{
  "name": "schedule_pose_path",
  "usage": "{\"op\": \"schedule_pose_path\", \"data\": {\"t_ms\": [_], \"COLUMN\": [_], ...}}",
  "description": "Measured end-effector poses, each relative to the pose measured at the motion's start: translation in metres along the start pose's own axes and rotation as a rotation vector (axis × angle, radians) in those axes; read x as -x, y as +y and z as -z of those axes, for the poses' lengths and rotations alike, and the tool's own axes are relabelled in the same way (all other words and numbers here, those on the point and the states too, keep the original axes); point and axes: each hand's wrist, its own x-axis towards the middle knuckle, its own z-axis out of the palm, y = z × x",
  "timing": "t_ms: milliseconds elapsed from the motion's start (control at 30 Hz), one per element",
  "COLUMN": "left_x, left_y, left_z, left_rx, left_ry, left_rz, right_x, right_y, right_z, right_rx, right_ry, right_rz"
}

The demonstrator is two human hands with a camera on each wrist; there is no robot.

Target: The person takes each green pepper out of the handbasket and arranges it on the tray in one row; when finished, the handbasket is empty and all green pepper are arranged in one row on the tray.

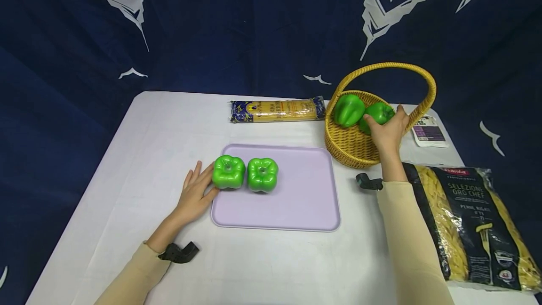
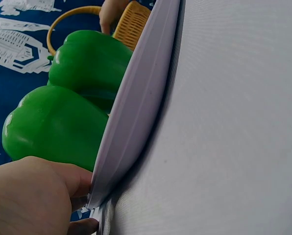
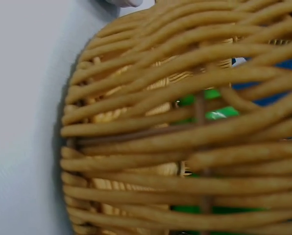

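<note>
Two green bell peppers stand on a lilac tray (image 1: 305, 196) in the head view: the left pepper (image 1: 228, 172) at its left edge, the second pepper (image 1: 262, 174) just beside it. My left hand (image 1: 195, 197) rests against the left pepper with fingers extended; the left wrist view shows this hand (image 2: 33, 196) at the tray's rim. Inside a wicker basket (image 1: 351, 147) are two more peppers. My right hand (image 1: 388, 131) reaches in and grips the right-hand pepper (image 1: 378, 114), thumb on its near side. The other basket pepper (image 1: 349, 110) sits left of it. Basket weave hides the right hand in the right wrist view.
A pack of spaghetti (image 1: 279, 110) lies behind the tray, left of the basket. A large bag of penne (image 1: 474, 225) lies under and beside my right forearm. A small white and purple packet (image 1: 429, 133) is right of the basket, whose tall handle (image 1: 387, 65) arches above it.
</note>
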Motion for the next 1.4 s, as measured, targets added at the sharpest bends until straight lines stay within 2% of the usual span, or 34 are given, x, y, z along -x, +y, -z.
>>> {"op": "schedule_pose_path", "data": {"t_ms": [133, 433, 1400], "left_x": [0.0, 0.0, 0.0], "left_y": [0.0, 0.001, 0.003], "left_z": [0.0, 0.001, 0.002], "left_rx": [0.002, -0.002, -0.001], "left_ry": [0.0, 0.002, -0.003], "left_rz": [0.0, -0.002, 0.005], "right_x": [-0.001, -0.001, 0.002], "right_y": [0.003, 0.003, 0.006], "right_z": [-0.004, -0.009, -0.011], "right_rx": [0.0, -0.053, -0.03], "right_ry": [-0.012, 0.032, 0.083], "right_rz": [-0.018, -0.005, 0.008]}}
